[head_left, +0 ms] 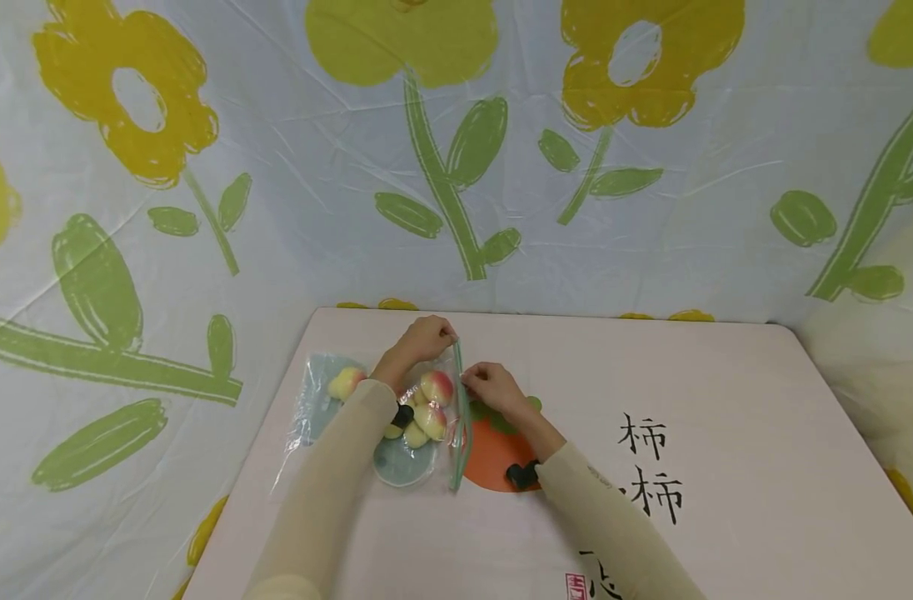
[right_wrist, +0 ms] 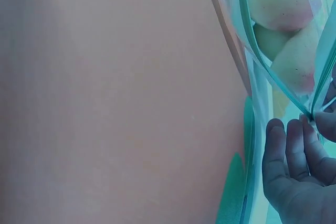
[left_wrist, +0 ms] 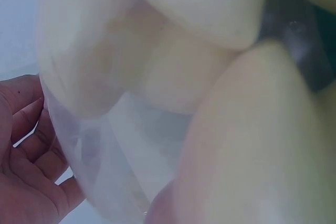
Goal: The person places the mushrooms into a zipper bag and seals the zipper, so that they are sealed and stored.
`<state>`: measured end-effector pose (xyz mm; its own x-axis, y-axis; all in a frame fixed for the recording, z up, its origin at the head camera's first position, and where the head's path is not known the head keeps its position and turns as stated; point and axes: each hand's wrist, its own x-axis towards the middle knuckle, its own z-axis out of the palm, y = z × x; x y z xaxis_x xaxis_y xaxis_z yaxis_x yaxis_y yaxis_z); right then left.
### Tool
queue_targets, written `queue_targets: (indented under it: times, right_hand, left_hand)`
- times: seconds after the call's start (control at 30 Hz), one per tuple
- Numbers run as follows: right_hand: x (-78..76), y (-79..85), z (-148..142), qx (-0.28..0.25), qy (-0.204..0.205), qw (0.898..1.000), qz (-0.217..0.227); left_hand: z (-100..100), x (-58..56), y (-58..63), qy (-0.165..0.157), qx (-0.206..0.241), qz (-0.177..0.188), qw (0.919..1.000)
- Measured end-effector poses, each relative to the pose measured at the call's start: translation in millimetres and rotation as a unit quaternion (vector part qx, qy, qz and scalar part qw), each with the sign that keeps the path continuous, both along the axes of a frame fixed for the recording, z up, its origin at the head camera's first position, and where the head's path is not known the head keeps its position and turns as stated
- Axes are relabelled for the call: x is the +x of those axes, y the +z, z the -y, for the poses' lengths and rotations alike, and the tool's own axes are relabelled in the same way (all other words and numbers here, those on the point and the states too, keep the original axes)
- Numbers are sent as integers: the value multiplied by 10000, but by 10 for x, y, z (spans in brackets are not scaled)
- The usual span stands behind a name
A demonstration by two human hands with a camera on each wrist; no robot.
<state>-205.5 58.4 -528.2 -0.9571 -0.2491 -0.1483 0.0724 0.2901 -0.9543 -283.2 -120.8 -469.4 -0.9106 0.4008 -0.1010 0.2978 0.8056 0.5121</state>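
A clear zip bag [head_left: 451,471] with a green seal strip [head_left: 464,433] lies on the table, several yellow-and-pink peaches [head_left: 430,419] inside it. At the far end of the strip, my left hand [head_left: 426,337] pinches the bag's edge. My right hand [head_left: 494,387] pinches the strip between thumb and fingertips, a little nearer me. In the right wrist view the two green edges [right_wrist: 262,66] meet at my fingertips and spread apart beyond them, with peaches behind. Peaches [left_wrist: 252,145] behind plastic fill most of the left wrist view, with my left fingers curled at the bag's side.
The pale pink table [head_left: 764,400] carries a printed orange persimmon [head_left: 494,458] under my right forearm and black characters [head_left: 644,437] to the right. A flower-patterned cloth [head_left: 276,167] hangs behind the table and along its sides. Dark bands [head_left: 521,475] sit at both wrists.
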Motion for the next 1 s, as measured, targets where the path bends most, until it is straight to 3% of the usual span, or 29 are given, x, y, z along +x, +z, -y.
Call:
queue_targets:
  times: [0.33, 1.0]
  right_hand:
    - [77, -7, 9, 21, 0, 10000, 71]
    - [246, 21, -12, 297, 278, 9991, -77]
  left_hand:
    - [-1, -12, -20, 130, 9, 196, 9997]
    - [-6, 35, 28, 251, 157, 181, 9994]
